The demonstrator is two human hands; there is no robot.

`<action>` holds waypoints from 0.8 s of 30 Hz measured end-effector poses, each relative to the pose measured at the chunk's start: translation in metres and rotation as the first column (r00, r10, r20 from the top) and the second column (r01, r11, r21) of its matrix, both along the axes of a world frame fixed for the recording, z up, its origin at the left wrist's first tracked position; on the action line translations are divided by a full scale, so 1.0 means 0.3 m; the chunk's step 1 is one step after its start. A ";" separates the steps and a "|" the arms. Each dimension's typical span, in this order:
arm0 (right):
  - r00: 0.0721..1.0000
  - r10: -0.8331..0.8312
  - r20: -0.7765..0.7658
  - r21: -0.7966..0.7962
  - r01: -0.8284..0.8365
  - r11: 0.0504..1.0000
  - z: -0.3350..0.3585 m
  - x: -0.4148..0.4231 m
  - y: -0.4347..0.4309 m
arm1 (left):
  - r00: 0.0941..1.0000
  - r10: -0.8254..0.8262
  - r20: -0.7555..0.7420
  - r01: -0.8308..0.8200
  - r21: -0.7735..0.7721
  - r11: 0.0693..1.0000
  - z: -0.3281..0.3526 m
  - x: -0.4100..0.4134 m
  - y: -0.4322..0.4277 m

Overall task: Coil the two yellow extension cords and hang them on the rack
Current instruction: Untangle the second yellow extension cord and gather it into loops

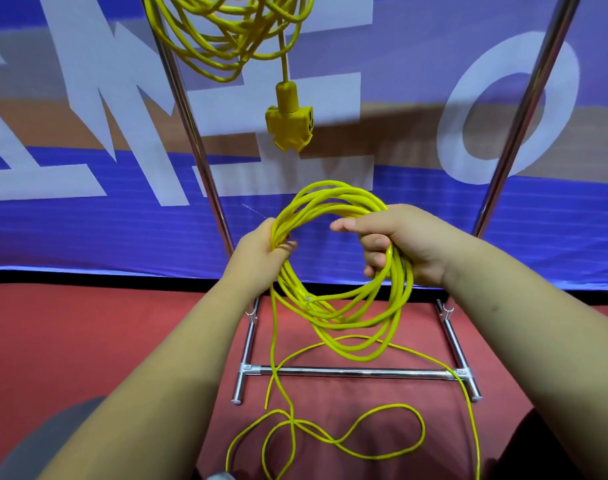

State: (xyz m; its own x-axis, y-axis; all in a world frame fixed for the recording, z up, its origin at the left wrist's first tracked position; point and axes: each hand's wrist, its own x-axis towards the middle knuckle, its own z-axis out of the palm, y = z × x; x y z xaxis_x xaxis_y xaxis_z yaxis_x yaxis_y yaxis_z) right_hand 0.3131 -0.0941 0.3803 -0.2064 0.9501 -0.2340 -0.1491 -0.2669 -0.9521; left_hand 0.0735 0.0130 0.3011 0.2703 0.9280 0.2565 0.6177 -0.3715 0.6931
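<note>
Yellow cord coil between both hands

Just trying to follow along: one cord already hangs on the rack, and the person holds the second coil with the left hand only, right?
No. The head view shows both hands gripping the second coil: left hand on its left side, right hand on its right. One cord does hang on the rack.

Hung cord and held cord are coloured yellow. Rack is finished silver. Floor is coloured red. Banner is printed blue and tan with pale lettering.
</note>
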 end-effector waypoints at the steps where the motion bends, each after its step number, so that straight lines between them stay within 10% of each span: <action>1: 1.000 0.025 -0.014 -0.022 -0.025 0.999 0.002 -0.002 0.001 | 1.000 0.018 -0.018 -0.018 0.011 1.000 -0.005 0.001 0.001; 7: 0.998 0.070 0.009 0.013 -0.070 0.997 -0.002 -0.022 0.007 | 0.978 0.033 0.204 -0.001 -0.151 0.988 -0.018 0.028 -0.016; 13: 0.999 -0.003 0.049 0.035 0.001 0.999 -0.019 -0.034 0.023 | 0.993 0.046 0.110 -0.015 -0.261 0.965 -0.032 0.042 0.022; 17: 0.994 -0.098 0.039 0.037 0.096 0.995 -0.038 -0.045 0.037 | 0.905 0.019 0.426 0.255 -0.577 0.776 -0.116 0.038 -0.014; 24: 0.957 -0.291 0.015 -0.057 0.292 0.955 -0.048 0.007 0.076 | 0.986 0.081 0.147 0.082 -0.841 0.534 -0.367 0.063 -0.117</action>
State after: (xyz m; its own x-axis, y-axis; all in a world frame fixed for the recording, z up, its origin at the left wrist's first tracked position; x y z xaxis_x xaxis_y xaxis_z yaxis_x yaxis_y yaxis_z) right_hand 0.3151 -0.0715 0.3659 0.0791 0.9534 -0.2913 -0.2224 -0.2679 -0.9374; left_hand 0.0926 -0.0222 0.1909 0.3049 0.7335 -0.6075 0.4771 0.4345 0.7639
